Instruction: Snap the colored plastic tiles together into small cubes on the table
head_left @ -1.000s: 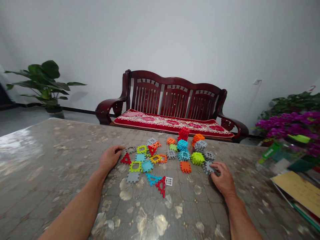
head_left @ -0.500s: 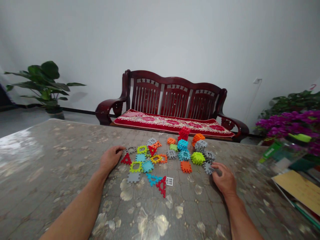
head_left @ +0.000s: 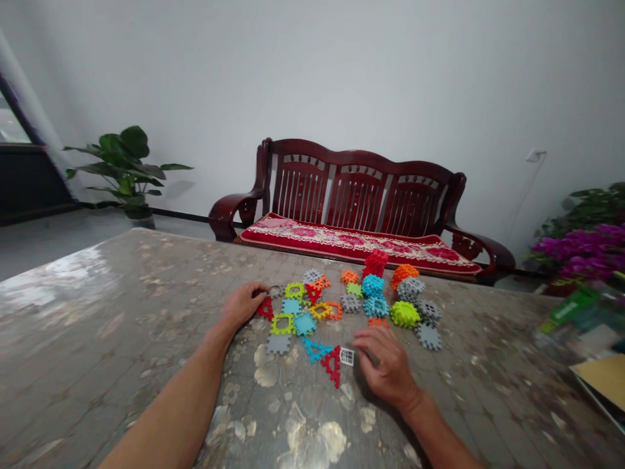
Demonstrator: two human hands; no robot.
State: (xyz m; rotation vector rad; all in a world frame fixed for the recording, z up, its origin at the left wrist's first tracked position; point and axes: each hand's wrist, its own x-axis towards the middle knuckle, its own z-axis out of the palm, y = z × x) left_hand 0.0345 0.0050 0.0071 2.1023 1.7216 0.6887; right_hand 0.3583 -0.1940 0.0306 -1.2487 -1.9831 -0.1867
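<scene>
My left hand (head_left: 244, 305) lies on the table at the left end of a spread of plastic interlocking tiles. Its loosely bent fingertips reach the edge of a grey frame tile (head_left: 276, 291), beside a red triangle tile (head_left: 265, 307); thumb and forefinger are slightly apart. My right hand (head_left: 385, 366) hovers over the table with fingers stretched and nothing seen in them. It partly hides an orange square tile (head_left: 377, 322). Close to its fingertips are a white window-like piece (head_left: 347, 356) and another red triangle tile (head_left: 332, 366). A blue triangle tile (head_left: 316, 350) touches the red one.
Stacks of red (head_left: 375, 263), blue (head_left: 375, 306), lime (head_left: 405, 314) and grey tiles (head_left: 411, 288) stand at the back right. A grey square tile (head_left: 429, 337) lies before them. A clear bottle and papers (head_left: 603, 381) are at the right; a wooden bench (head_left: 361, 189) stands behind the table.
My right hand has moved left, from the grey square tile to the orange one and the white piece. My left hand stays by the grey frame tile. The view has turned slightly left.
</scene>
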